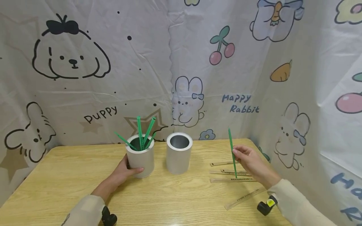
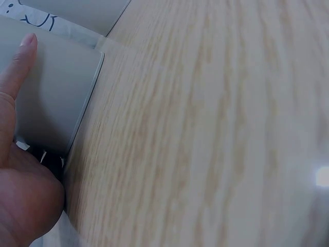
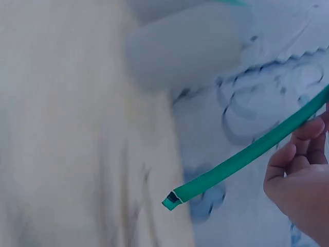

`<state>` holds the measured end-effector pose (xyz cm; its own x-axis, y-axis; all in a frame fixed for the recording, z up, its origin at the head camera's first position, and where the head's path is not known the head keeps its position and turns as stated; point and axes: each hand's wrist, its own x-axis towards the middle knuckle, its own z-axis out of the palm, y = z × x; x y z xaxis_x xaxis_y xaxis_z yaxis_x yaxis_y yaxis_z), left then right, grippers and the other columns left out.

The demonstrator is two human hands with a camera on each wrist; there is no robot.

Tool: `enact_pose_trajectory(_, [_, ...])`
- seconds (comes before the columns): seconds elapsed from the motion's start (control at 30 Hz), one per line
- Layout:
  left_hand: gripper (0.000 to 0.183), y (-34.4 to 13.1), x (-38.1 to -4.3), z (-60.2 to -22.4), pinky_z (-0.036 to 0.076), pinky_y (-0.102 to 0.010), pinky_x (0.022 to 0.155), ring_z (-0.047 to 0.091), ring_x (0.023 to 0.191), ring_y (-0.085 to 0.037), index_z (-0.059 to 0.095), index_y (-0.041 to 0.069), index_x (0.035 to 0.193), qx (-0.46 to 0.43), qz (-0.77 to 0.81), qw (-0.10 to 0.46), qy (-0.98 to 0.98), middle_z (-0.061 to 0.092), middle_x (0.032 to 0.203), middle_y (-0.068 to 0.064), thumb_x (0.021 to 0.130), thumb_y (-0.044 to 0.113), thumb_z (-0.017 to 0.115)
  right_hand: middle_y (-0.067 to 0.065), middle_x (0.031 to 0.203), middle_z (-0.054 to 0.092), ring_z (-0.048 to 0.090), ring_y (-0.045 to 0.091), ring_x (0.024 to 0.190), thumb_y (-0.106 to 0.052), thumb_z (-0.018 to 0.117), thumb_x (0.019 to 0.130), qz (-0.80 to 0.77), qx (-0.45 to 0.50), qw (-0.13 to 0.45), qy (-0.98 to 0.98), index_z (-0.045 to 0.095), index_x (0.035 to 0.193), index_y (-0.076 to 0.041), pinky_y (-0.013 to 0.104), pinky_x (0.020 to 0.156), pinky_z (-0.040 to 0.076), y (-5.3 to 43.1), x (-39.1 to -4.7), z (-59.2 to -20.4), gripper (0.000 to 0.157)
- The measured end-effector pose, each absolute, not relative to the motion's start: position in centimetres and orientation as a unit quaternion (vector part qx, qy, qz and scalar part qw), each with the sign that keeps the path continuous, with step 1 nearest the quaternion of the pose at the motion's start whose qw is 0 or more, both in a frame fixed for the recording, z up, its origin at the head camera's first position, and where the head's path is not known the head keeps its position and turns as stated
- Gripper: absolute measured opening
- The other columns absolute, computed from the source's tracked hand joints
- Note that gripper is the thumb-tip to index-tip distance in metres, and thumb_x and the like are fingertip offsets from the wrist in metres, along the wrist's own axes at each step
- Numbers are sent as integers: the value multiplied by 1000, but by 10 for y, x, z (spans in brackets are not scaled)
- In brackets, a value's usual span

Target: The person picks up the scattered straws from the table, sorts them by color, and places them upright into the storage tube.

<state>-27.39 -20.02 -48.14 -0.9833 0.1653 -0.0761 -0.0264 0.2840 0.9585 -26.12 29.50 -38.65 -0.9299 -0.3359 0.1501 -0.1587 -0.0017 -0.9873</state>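
Green stick (image 3: 247,155), long, slim, pinched by right fingers (image 1: 239,153), left fingers (image 1: 137,170) gripping smooth cylindrical cup (image 1: 142,160)

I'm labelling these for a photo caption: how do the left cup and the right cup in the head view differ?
The left cup has four green sticks poking out of it, while none show in the right cup. The left hand grips the left cup, whereas no hand touches the right cup. Both are pale cylinders with white rims, upright with their openings facing up.
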Motion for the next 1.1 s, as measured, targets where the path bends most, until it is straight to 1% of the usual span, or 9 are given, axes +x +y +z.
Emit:
enact_pose_trajectory(0.23, [104, -198, -273, -482, 18, -61, 126, 21, 154, -43, 3, 9, 163, 54, 608, 77, 789, 17, 168, -21, 91, 24, 77, -10, 89, 65, 55, 5, 79, -12, 53, 105, -798, -157, 45, 581, 69, 96, -22, 19, 78, 48, 221, -289, -359, 22])
enact_pose_trajectory(0.37, [105, -197, -272, -480, 19, -62, 125, 22, 153, -43, 3, 9, 162, 49, 602, 75, 793, 18, 167, -22, 91, 24, 77, -10, 84, 64, 54, 6, 76, -10, 50, 106, -834, -146, 25, 531, 69, 91, -22, 21, 77, 44, 177, -302, -344, 28])
enact_pose_trajectory(0.47, [105, -198, -272, -479, 19, -62, 125, 21, 154, -43, 3, 9, 163, 48, 602, 75, 794, 18, 167, -22, 91, 24, 77, -11, 82, 66, 56, 6, 77, -11, 49, 106, -855, -149, 26, 497, 70, 88, -22, 22, 78, 42, 145, -308, -335, 29])
enact_pose_trajectory(0.53, [104, -199, -272, -479, 19, -62, 125, 21, 154, -44, 3, 9, 163, 48, 603, 75, 793, 17, 167, -21, 91, 24, 77, -12, 81, 67, 57, 5, 77, -15, 53, 105, -865, -151, 34, 477, 70, 87, -23, 23, 78, 42, 125, -311, -330, 26])
enact_pose_trajectory(0.6, [104, -199, -272, -479, 19, -62, 125, 21, 154, -44, 3, 9, 163, 48, 605, 76, 791, 17, 168, -21, 91, 23, 77, -12, 81, 67, 57, 6, 77, -20, 60, 101, -874, -153, 44, 459, 69, 87, -24, 23, 78, 42, 107, -313, -327, 17])
enact_pose_trajectory(0.7, [105, -199, -271, -480, 18, -62, 125, 20, 154, -43, 1, 10, 163, 49, 605, 79, 791, 16, 168, -21, 91, 25, 77, -12, 79, 66, 55, 6, 76, -23, 66, 96, -887, -154, 52, 432, 67, 88, -24, 22, 78, 42, 85, -317, -322, 9])
enact_pose_trajectory(0.77, [106, -198, -271, -480, 18, -62, 125, 20, 154, -43, 1, 11, 163, 49, 607, 80, 790, 15, 168, -21, 91, 25, 77, -11, 78, 65, 54, 6, 76, -22, 65, 97, -895, -151, 52, 417, 66, 88, -24, 22, 78, 42, 72, -319, -319, 10])
enact_pose_trajectory(0.93, [106, -199, -272, -479, 19, -62, 125, 20, 154, -43, 2, 11, 163, 46, 606, 79, 790, 15, 168, -20, 90, 26, 78, -11, 77, 63, 53, 6, 75, -17, 56, 104, -905, -145, 40, 397, 67, 88, -23, 21, 76, 42, 47, -329, -314, 20])
enact_pose_trajectory(1.1, [106, -201, -273, -480, 20, -62, 125, 21, 154, -44, 2, 10, 163, 49, 604, 75, 792, 16, 168, -21, 90, 25, 78, -11, 78, 63, 55, 6, 75, -14, 56, 104, -898, -118, 25, 422, 67, 85, -24, 22, 76, 43, 26, -339, -322, 24])
